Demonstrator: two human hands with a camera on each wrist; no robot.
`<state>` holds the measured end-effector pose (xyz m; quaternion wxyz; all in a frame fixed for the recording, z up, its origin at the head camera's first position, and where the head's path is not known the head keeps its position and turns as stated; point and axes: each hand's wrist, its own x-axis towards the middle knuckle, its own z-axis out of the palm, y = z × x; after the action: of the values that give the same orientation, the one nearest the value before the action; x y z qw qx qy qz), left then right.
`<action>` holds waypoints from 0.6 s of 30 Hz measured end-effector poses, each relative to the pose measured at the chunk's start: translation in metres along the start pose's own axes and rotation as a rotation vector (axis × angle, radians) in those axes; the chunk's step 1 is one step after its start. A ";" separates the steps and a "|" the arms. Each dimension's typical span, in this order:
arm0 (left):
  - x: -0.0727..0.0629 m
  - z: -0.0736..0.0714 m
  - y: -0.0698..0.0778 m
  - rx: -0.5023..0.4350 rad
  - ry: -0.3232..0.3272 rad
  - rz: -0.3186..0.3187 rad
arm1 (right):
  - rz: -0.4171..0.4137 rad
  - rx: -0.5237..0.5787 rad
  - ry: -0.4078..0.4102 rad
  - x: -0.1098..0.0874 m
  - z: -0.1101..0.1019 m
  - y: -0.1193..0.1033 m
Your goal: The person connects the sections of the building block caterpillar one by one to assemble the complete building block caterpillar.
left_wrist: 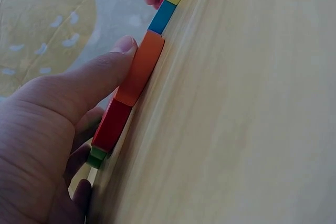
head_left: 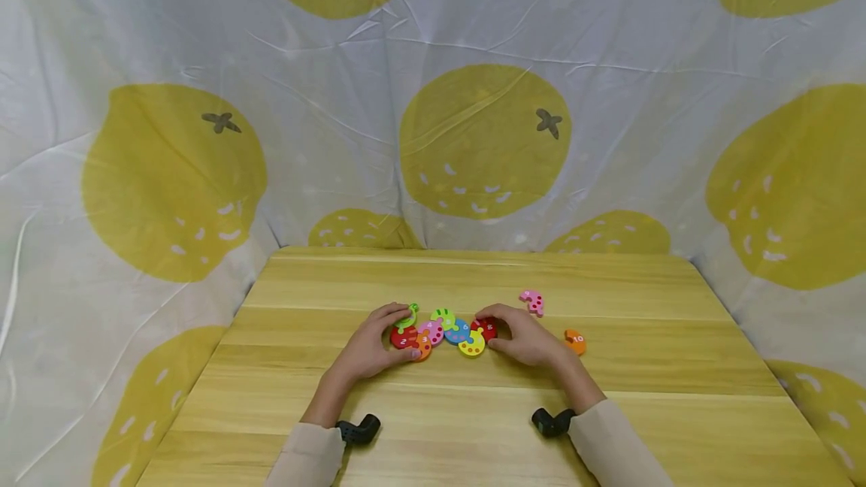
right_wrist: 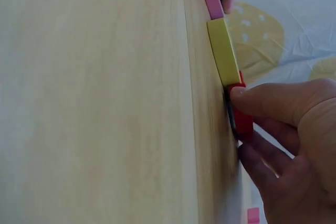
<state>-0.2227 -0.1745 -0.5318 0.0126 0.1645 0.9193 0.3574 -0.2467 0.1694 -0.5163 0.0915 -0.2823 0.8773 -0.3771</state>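
Curved numbered puzzle pieces lie joined in a wavy chain on the table. My left hand [head_left: 368, 344] holds the chain's left end, thumb on the orange 3 piece [left_wrist: 140, 69] and fingers by the green head piece [head_left: 409, 316]; the red 2 piece [head_left: 402, 338] lies between. The pink 4 [head_left: 433, 332], green 5 [head_left: 443, 316], blue 6 [head_left: 458, 331] and yellow piece [head_left: 471, 346] continue rightward. With thumb and fingers, my right hand [head_left: 528, 335] pinches the red 8 piece [right_wrist: 242, 116] against the yellow one. Dark shadow shows under its edge; whether it fully sits down I cannot tell.
Apart from the chain, a pink 9 piece [head_left: 534, 302] lies behind my right hand, and an orange 10 piece [head_left: 575, 341] to its right. The wooden table [head_left: 446, 427] meets a lemon-print cloth [head_left: 338, 126] at its back and sides.
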 end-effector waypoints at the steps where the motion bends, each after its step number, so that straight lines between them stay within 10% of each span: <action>1: 0.000 0.000 0.000 -0.002 0.002 0.003 | 0.003 0.004 -0.001 0.000 0.000 0.000; 18: 0.000 0.000 -0.001 -0.013 -0.018 -0.016 | 0.076 0.040 0.124 -0.004 -0.006 0.006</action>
<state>-0.2229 -0.1749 -0.5322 0.0249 0.1603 0.9180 0.3619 -0.2483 0.1787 -0.5169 0.0568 -0.2232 0.8837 -0.4075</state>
